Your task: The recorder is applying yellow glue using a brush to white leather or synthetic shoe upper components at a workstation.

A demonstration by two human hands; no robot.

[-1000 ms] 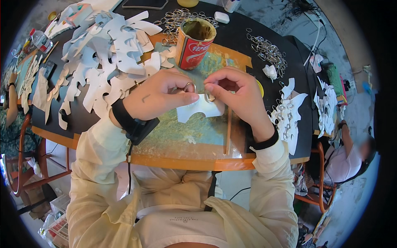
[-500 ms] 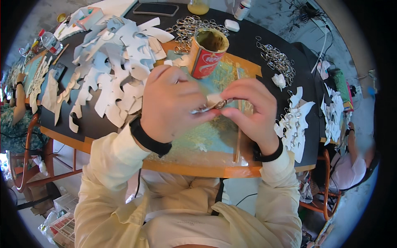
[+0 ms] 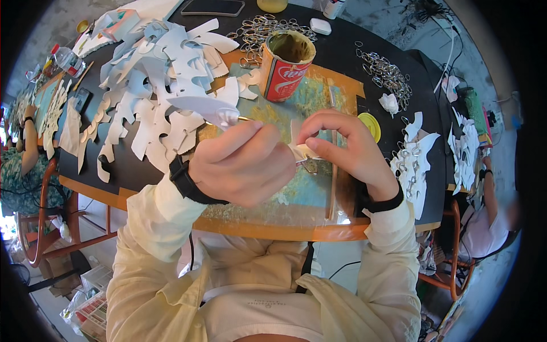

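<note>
My left hand [image 3: 242,162] is closed around a white leather-like cut piece [image 3: 199,107], whose broad end sticks out above the knuckles beside a thin metal ring. Meeting its fingertips, my right hand [image 3: 348,145] pinches a small pale tab [image 3: 298,149] between thumb and forefinger. A metal ring [image 3: 310,166] hangs at the tab. Whether the tab belongs to the piece in my left hand is hidden by the fingers. Just beyond both hands stands an open red tin [image 3: 283,81] with yellowish residue around its mouth, on a glue-smeared work mat [image 3: 256,205].
White cut pieces [image 3: 154,114] are heaped at the left. Metal rings lie in a far pile [image 3: 256,35] and a right pile [image 3: 384,71]. Ringed white pieces [image 3: 410,165] lie at the right, near a yellow lid [image 3: 370,126]. Other people sit at both sides.
My left hand has turned, so the white piece now shows above its knuckles. The metal ring between the fingertips has dropped lower, and the yellow lid has come into sight.
</note>
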